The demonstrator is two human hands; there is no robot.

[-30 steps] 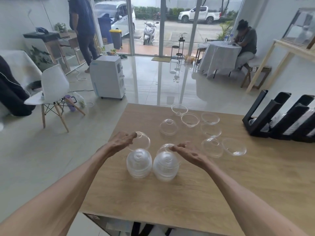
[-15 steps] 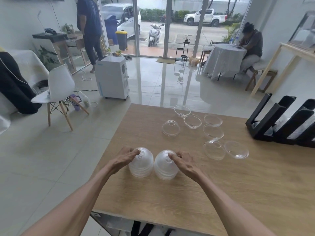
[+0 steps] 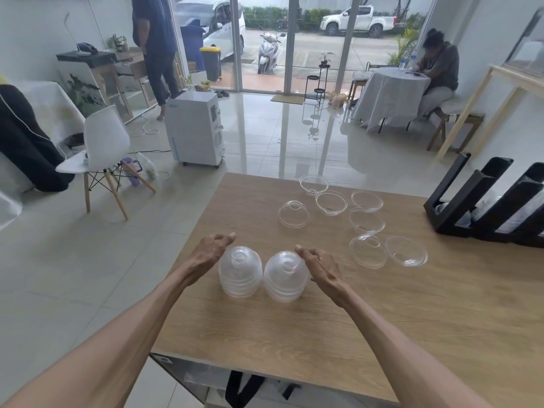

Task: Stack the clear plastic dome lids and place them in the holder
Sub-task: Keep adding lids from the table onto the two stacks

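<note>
On the wooden table (image 3: pixel 382 313), two stacks of dome lids stand side by side, the left stack (image 3: pixel 240 272) and the right stack (image 3: pixel 285 276). The left hand (image 3: pixel 210 253) and right hand (image 3: pixel 319 265) flank them with loose fingers, gripping nothing. Single loose lids (image 3: pixel 366 220) lie beyond, and the black holder (image 3: pixel 482 207) stands far right.

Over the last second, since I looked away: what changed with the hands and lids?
Each hand set the lid it held onto its stack, then let go. The left hand and right hand now flank the left stack and right stack. The loose lids and black holder stayed put.

Clear dome lids (image 3: pixel 366 220), light wood-grain table (image 3: pixel 412 334), black holder (image 3: pixel 485 207)
</note>
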